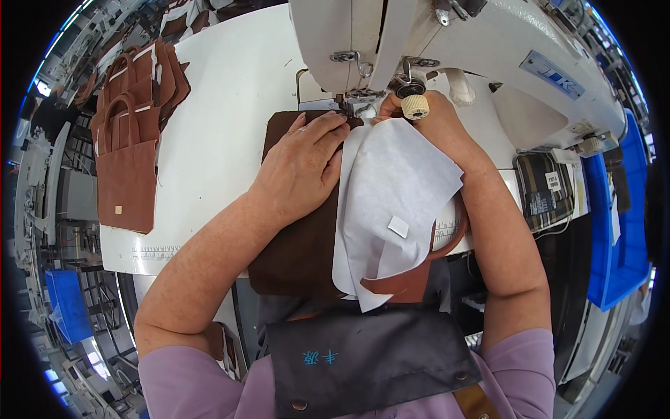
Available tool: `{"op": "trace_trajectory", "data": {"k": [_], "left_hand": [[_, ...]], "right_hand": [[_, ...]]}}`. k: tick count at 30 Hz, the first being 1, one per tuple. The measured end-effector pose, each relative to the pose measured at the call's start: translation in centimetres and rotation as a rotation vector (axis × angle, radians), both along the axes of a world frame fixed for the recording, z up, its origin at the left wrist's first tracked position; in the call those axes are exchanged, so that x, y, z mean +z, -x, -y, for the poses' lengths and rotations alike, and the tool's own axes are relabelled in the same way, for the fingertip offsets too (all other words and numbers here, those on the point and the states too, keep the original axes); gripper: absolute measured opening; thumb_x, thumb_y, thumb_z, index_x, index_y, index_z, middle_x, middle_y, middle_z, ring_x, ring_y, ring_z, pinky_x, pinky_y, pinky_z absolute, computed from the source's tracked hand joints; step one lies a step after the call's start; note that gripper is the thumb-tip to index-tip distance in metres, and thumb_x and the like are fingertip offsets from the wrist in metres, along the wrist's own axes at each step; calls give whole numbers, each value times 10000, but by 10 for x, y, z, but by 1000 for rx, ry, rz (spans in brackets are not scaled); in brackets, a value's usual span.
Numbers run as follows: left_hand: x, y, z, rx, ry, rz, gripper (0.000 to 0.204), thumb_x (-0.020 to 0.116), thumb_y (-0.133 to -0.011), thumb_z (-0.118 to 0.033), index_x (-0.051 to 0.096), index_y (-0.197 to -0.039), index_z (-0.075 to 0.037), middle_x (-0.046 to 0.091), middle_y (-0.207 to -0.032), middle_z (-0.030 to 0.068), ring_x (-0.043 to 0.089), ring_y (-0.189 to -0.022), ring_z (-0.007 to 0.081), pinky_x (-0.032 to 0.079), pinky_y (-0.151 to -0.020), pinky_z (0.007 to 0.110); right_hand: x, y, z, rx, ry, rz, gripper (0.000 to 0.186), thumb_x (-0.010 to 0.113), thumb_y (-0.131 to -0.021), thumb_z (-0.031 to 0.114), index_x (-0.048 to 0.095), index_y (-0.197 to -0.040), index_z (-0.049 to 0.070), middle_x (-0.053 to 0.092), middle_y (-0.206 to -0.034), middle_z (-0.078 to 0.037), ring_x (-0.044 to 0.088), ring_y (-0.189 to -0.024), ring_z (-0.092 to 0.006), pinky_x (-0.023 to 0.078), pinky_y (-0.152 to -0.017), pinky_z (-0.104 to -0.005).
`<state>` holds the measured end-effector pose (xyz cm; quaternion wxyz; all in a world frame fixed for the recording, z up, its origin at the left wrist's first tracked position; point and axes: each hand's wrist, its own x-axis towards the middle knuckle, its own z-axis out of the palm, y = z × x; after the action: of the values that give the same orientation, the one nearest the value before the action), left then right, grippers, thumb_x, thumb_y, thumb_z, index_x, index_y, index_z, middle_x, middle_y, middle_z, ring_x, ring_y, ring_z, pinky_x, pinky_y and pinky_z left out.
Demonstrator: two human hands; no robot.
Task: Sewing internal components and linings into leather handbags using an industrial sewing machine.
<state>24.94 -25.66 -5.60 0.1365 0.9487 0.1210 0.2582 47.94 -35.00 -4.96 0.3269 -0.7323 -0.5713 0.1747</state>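
Note:
My left hand (300, 167) lies flat on a dark brown fabric panel (300, 251), its fingers stretched toward the presser foot (352, 112) of a white sewing machine (447, 35). Beside the panel, a brown bag piece with white backing (398, 181) is folded over, its white side up with a small white tag on it. A brown handle (453, 234) curves out from under it. My right hand (426, 115) is at the far edge of this piece, right of the needle area, with finger and thumb closed on it. A cream knob hides part of those fingers.
Several brown bag pieces with handles (129, 153) lie stacked on the white table (216, 91) at the left. A dark plaid bundle (544, 188) and a blue bin (621, 230) are at the right. A dark apron (377, 363) covers my lap.

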Motion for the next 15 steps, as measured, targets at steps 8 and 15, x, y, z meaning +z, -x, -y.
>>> {"op": "trace_trajectory", "data": {"k": [8, 15], "left_hand": [[0, -1, -3, -5, 15, 0, 288, 606, -926, -86, 677, -1192, -5, 628, -1289, 124, 624, -1178, 312, 460, -1100, 506], [0, -1, -10, -12, 35, -1, 297, 606, -921, -83, 675, -1200, -10, 638, -1289, 119, 624, -1183, 319, 456, -1110, 504]], "right_hand": [[2, 2, 0, -27, 9, 14, 102, 719, -870, 144, 703, -889, 45, 732, -836, -49, 684, -765, -161, 533, -711, -305], [0, -2, -2, -1, 65, 39, 363, 729, -868, 395, 723, -1129, 143, 746, -1009, -157, 728, -913, -345, 570, -821, -391]]}}
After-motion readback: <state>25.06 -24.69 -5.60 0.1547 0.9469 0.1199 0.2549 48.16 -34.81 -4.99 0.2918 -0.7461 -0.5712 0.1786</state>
